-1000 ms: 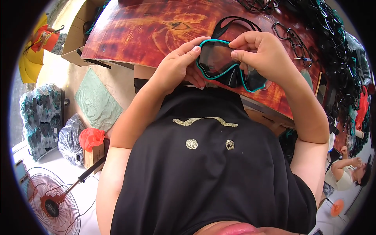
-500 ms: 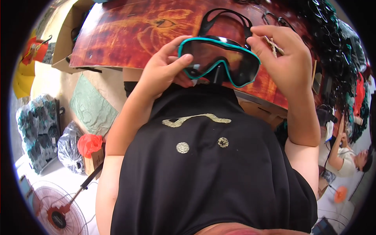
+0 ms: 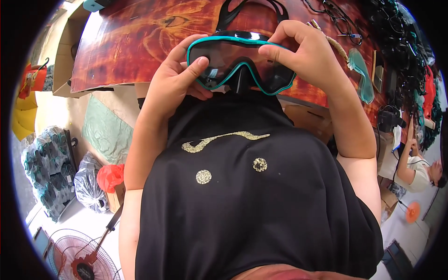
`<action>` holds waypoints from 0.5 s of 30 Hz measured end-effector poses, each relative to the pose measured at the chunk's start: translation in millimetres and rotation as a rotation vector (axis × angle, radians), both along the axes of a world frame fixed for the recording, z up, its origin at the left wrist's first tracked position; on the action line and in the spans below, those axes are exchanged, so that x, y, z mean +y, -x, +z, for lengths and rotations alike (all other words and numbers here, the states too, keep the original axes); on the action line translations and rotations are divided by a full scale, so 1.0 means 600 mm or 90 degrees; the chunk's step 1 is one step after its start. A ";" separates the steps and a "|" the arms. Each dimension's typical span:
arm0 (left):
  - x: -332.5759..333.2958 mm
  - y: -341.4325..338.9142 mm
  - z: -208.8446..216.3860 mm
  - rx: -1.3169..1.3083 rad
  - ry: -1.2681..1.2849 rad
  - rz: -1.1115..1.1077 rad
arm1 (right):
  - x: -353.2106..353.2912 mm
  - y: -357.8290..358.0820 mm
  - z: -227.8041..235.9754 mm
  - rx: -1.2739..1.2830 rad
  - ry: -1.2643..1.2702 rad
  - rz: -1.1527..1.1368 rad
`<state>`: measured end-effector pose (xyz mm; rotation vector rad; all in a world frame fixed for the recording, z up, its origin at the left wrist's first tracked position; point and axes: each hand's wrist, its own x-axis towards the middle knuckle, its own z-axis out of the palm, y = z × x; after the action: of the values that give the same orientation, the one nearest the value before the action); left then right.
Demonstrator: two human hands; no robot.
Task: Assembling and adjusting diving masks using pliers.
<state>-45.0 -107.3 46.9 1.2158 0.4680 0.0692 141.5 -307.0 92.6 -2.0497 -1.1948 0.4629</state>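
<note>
A diving mask (image 3: 219,58) with dark lenses, a teal rim and a black nose piece is held up at the table's near edge. My left hand (image 3: 175,79) grips its left side, thumb on the front and fingers around the rim. At the upper right, my right hand (image 3: 303,53) pinches the rim, with its thumb on the front by the lens. The mask's black strap (image 3: 226,16) loops away over the table. A thin tan strip (image 3: 333,44) shows beside my right hand's knuckles; whether the hand holds it cannot be seen.
Teal lens-shaped frames (image 3: 359,77) and black cords (image 3: 333,14) lie on the red-brown table (image 3: 135,42). Black straps (image 3: 396,56) are heaped at the right. A fan (image 3: 84,261), bagged goods (image 3: 49,172) and a cardboard box (image 3: 70,60) stand left. Another person (image 3: 415,170) works far right.
The mask and both hands have shifted left and slightly up in view. My right hand has moved from beside the mask's right end onto its upper rim.
</note>
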 end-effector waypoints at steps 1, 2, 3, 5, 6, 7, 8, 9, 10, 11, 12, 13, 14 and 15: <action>-0.002 0.001 0.002 0.010 -0.028 0.010 | 0.003 0.001 -0.003 0.005 0.003 0.003; -0.004 -0.001 0.000 0.016 -0.024 0.012 | 0.007 0.001 -0.005 -0.041 -0.017 0.002; -0.004 0.001 -0.005 0.012 -0.052 0.019 | 0.011 0.005 -0.007 -0.081 -0.037 0.004; -0.001 -0.004 -0.012 0.022 -0.074 0.029 | 0.028 0.005 -0.002 -0.011 0.007 0.050; 0.003 -0.007 -0.014 0.013 -0.087 0.021 | 0.037 0.011 0.006 0.004 0.017 0.053; 0.006 -0.010 -0.011 0.002 -0.102 0.012 | 0.048 0.012 0.023 -0.071 0.051 0.009; 0.011 -0.005 -0.007 0.047 -0.096 0.013 | 0.053 0.015 0.029 -0.148 0.085 -0.035; -0.004 -0.016 0.031 0.082 0.030 0.088 | 0.053 0.020 0.025 -0.139 0.092 -0.030; -0.002 -0.012 0.027 0.064 0.002 0.059 | 0.054 0.023 0.026 -0.164 0.087 -0.022; 0.004 -0.007 0.022 0.045 -0.027 0.028 | 0.055 0.025 0.026 -0.191 0.081 -0.013; 0.013 -0.003 0.017 0.046 -0.024 0.026 | 0.054 0.027 0.026 -0.206 0.080 -0.013; 0.025 0.002 0.011 0.013 0.071 -0.010 | 0.055 0.027 0.026 -0.207 0.082 -0.015; 0.031 0.003 0.005 -0.020 0.166 -0.046 | 0.057 0.025 0.028 -0.225 0.111 -0.010; 0.029 0.005 -0.005 -0.022 0.167 -0.047 | 0.058 0.025 0.028 -0.243 0.139 -0.003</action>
<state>-47.8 -90.1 43.7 0.9718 0.3887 -0.0335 126.4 -272.4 109.4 -2.4039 -1.4089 0.2095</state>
